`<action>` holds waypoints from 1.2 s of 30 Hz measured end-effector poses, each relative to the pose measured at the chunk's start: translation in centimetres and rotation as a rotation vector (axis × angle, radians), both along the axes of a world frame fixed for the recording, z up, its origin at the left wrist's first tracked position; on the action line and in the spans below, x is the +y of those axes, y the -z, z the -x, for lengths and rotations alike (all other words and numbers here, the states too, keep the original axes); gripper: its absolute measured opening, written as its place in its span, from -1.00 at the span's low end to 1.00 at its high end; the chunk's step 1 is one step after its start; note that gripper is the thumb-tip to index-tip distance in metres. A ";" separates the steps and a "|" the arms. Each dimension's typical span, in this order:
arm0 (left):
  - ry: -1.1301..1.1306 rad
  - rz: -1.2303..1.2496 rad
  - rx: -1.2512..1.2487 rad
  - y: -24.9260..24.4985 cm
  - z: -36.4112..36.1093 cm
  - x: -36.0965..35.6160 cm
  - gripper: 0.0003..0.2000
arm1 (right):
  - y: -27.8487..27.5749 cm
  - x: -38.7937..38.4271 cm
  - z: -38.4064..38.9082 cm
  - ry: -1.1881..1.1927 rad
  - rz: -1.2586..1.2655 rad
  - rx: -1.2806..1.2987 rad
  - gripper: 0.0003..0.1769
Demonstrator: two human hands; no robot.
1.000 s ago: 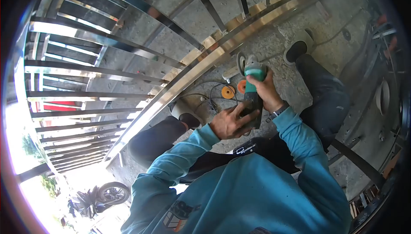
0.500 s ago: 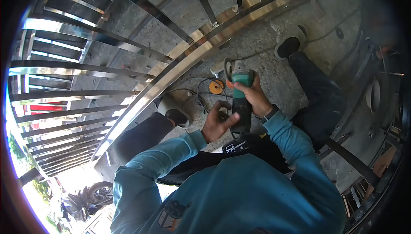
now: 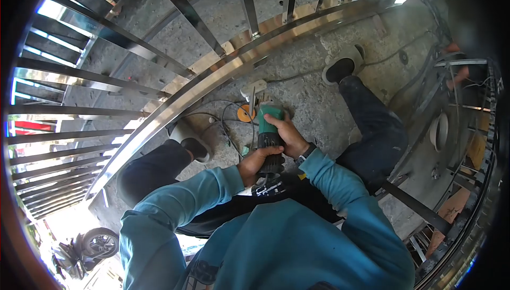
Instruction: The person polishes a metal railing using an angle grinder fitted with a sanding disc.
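Sits on the concrete floor [image 3: 319, 104] just inside the curved stainless rail [image 3: 212, 80], knees apart, holding an angle grinder [image 3: 270, 130] over the gap between the legs. Clamps the left hand [image 3: 254, 163] round the black rear of the body, on the side away from the rail. Wraps the right hand [image 3: 287, 133] over the green front part, just ahead of the left and nearly touching it. Wears a wristwatch [image 3: 305, 153] on the right wrist. Points the grinder's head toward the rail, near it yet apart, with the disc edge-on and off the metal. Cannot tell whether it is spinning; shows no sparks.

On the near side of the rail, down on the floor: an orange disc [image 3: 245, 112] just beside the grinder's head, loops of black cable [image 3: 226, 125] between that disc and the left shoe [image 3: 188, 140], and the right shoe [image 3: 342, 66] further along the rail. On the far side of the rail: flat steel bars [image 3: 244, 3] running off from it. Well away from the rail, toward the street: a parked motorbike [image 3: 79, 247].

Reads as a readying grip rather than grinding: tool held and aimed, not applied. Bringing the disc onto the rail would call for both hands locked on the body, the head lowered to the steel at a shallow angle, and the cable kept clear of the disc.
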State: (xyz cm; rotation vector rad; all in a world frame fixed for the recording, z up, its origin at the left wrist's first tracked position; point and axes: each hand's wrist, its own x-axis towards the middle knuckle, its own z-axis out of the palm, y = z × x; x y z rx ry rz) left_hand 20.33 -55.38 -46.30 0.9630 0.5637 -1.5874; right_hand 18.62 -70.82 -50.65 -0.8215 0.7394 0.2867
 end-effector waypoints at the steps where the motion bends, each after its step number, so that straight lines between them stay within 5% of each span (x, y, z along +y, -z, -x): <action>1: -0.005 0.011 0.005 0.7 0.3 0.0 -0.54 | 0.5 0.1 0.2 0.003 -0.012 0.048 -0.46; 7: 0.125 -0.347 -0.212 2.4 3.5 1.0 -0.57 | 3.2 1.9 2.1 -0.242 -0.093 0.177 -0.49; 12: 0.138 -0.411 -0.137 2.9 4.8 2.2 -0.55 | 4.6 3.2 3.8 -0.491 -0.065 0.276 -0.58; 21: 0.307 -0.452 -0.202 1.3 5.5 2.8 -0.40 | 4.8 4.3 5.5 -0.487 -0.177 0.441 -0.62; 24: 0.471 -0.512 -0.449 -0.1 5.1 2.5 -0.25 | 3.2 3.4 3.9 -0.416 -0.178 0.416 -0.64; 27: 0.386 -0.380 -0.722 0.1 4.7 2.4 -0.24 | 1.5 2.0 1.8 -0.266 -0.053 0.087 -0.61; 32: -0.238 -0.151 -0.348 0.3 1.7 1.6 -0.26 | -1.0 -0.4 -0.8 -0.248 -0.403 -0.025 -0.65; 36: -0.445 -0.154 -0.468 3.5 -0.9 1.8 -0.34 | -2.5 -0.2 -0.5 -0.272 -0.481 -0.043 -0.54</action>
